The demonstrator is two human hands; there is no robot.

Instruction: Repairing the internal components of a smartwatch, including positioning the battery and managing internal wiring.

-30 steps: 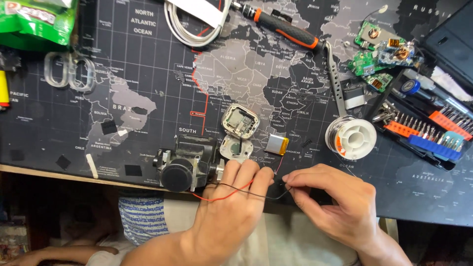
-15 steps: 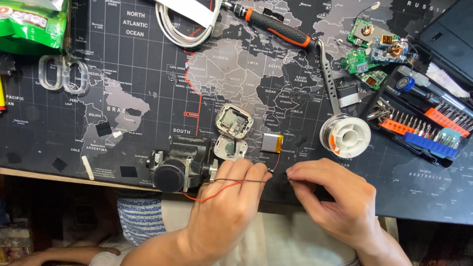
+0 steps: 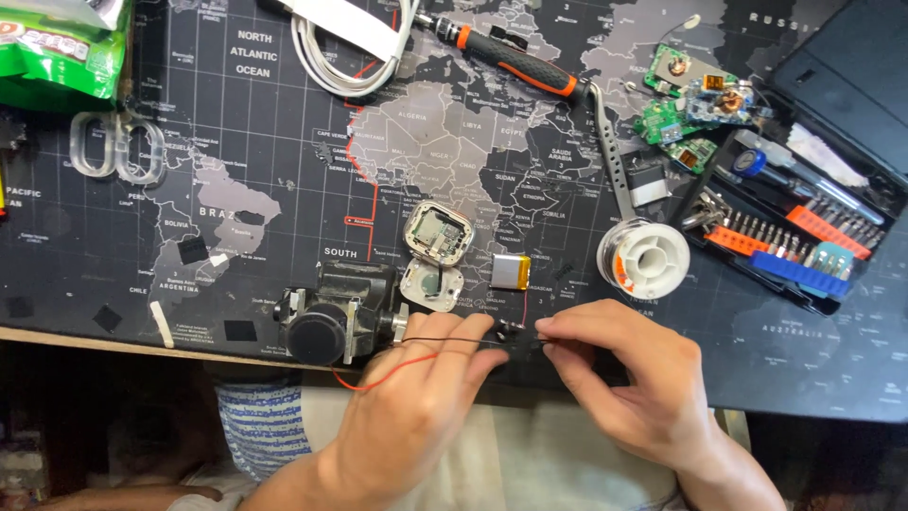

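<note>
**Wires pinched taut at the near edge: what could slip**

Wires are the things in hand: a thin black wire [image 3: 454, 340] stretched nearly level between the two hands, and a red wire [image 3: 392, 372] looping under the left hand [image 3: 416, 416] toward the near edge of the surface [image 3: 142, 284]. The left hand's fingers are narrowed onto the black wire just right of a small dark motor-like block [image 3: 336, 312]. The right hand [image 3: 634, 388] pinches the wire's other end with thumb and forefinger drawn close, just near of a flat silver battery pouch [image 3: 509, 273]. Whether a small dark piece sits between the two hands at the wire's right end is too small to tell.

In my judgement the main risk is the tension. The black wire looks pulled straight, so a harder tug could tear it from whatever joint it has at the block, or drag the block, which sits right at the near edge, off the surface. The red wire hangs partly over that edge and could snag on clothing.

The opened square device case [image 3: 437, 233] and its loose back plate [image 3: 432, 285] lie just beyond the hands; a wrist sweeping far could knock them or press on the battery pouch, whose own thin red lead runs down toward the fingers. The solder spool [image 3: 643, 258] stands to the right, near enough for the right hand to nudge. The bit tray [image 3: 785, 251] and green circuit boards [image 3: 690, 99] lie well apart at the far right.
</note>
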